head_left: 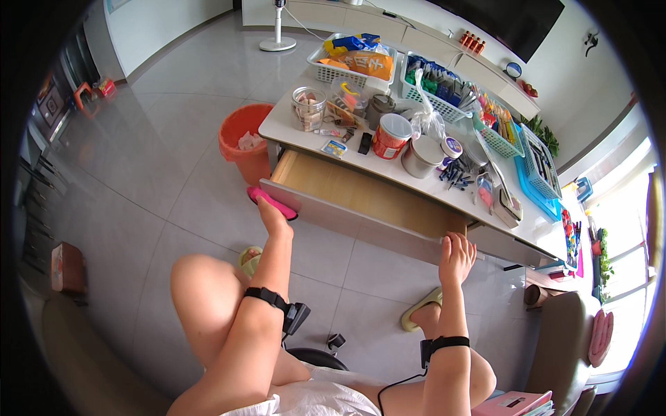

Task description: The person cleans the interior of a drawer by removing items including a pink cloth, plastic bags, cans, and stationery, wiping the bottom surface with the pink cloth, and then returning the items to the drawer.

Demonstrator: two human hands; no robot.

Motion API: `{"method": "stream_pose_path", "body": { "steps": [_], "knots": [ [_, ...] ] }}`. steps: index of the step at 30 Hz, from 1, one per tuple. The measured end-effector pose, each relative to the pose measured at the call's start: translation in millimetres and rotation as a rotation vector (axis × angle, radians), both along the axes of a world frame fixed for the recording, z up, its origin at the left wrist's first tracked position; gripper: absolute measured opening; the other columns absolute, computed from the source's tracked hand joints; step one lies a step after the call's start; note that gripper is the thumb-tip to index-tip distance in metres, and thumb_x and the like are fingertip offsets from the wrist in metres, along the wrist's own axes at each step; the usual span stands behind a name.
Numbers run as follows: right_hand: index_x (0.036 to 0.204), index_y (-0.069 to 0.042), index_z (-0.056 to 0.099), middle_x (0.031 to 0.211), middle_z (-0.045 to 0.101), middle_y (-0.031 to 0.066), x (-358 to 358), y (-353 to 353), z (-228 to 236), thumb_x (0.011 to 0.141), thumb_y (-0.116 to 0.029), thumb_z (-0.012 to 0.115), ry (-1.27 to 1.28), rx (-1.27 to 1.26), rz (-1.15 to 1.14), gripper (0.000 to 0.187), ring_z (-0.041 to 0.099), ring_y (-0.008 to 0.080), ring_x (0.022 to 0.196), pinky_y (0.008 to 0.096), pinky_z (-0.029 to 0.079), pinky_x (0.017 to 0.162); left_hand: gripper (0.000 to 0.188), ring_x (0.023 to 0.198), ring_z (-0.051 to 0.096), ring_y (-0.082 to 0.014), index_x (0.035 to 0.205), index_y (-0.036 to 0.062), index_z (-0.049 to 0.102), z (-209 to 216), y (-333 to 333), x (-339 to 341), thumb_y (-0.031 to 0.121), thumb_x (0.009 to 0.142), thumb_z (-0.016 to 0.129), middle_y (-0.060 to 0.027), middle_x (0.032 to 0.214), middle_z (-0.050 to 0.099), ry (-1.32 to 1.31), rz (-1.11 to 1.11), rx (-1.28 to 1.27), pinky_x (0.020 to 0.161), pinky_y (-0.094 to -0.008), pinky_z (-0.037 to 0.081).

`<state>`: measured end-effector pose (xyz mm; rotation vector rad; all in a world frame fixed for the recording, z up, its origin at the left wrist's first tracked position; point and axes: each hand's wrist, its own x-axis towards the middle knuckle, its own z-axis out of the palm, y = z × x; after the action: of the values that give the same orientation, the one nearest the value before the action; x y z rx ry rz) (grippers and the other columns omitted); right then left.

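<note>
A wide drawer (333, 206) with a grey front is pulled out from the white table, and its pale wooden inside shows. My left hand (272, 208) is at the left end of the drawer front. It holds a bright pink cloth (283, 206) with a dark edge against the front; the fingers are partly covered by the cloth. At the opposite end, my right hand (458, 258) has its fingers hooked over the top corner of the drawer front. Both forearms wear black straps with small devices.
On the white table (305, 142) stand a glass jar (309, 109), a red tin (392, 136), a metal can (422, 157) and several baskets. An orange bin (244, 142) is beside the table's left leg. A brown seat (562, 340) stands at the right.
</note>
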<state>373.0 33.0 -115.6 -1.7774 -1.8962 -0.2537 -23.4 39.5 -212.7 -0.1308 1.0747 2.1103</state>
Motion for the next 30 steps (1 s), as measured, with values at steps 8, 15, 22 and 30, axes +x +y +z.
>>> {"method": "stream_pose_path", "body": {
  "steps": [8,15,22,30],
  "knots": [
    [0.101,-0.014,0.062,0.109,0.058,0.0011,0,-1,2,0.091,-0.035,0.043,0.009,-0.010,-0.015,0.030,0.048,0.0200,0.110,0.0404,0.023,0.106,0.040,0.110,0.047,-0.0116,0.124,0.0174,0.043,-16,-9,81,0.043,0.093,0.041,0.0008,0.122,0.049,-0.263,-0.249,-0.062,0.092,-0.0302,0.040],
    [0.102,-0.014,0.061,0.108,0.058,-0.0002,1,1,2,0.091,-0.036,0.045,0.016,0.013,0.000,0.030,0.048,0.0200,0.110,0.0400,0.023,0.106,0.058,0.130,0.027,-0.0205,0.143,0.0121,0.015,28,-28,121,0.034,0.095,0.039,-0.0065,0.144,0.021,0.533,-0.255,-0.109,0.104,-0.0384,0.029],
    [0.102,-0.014,0.061,0.108,0.058,-0.0007,0,1,3,0.090,-0.035,0.045,0.044,0.012,0.005,0.029,0.048,0.0194,0.110,0.0399,0.022,0.107,0.017,0.087,0.051,-0.0154,0.106,0.0049,0.043,25,-13,117,0.011,0.091,0.045,-0.0068,0.103,0.047,0.249,-0.254,0.097,0.072,-0.0352,0.052],
    [0.102,-0.014,0.061,0.109,0.058,0.0001,10,-1,3,0.090,-0.036,0.047,0.042,0.006,-0.013,0.030,0.048,0.0197,0.110,0.0399,0.023,0.107,0.024,0.087,0.054,-0.0140,0.104,0.0012,0.042,1,-12,193,-0.001,0.083,0.052,-0.0086,0.099,0.051,0.660,-0.380,0.010,0.073,-0.0312,0.054]
  ]
}}
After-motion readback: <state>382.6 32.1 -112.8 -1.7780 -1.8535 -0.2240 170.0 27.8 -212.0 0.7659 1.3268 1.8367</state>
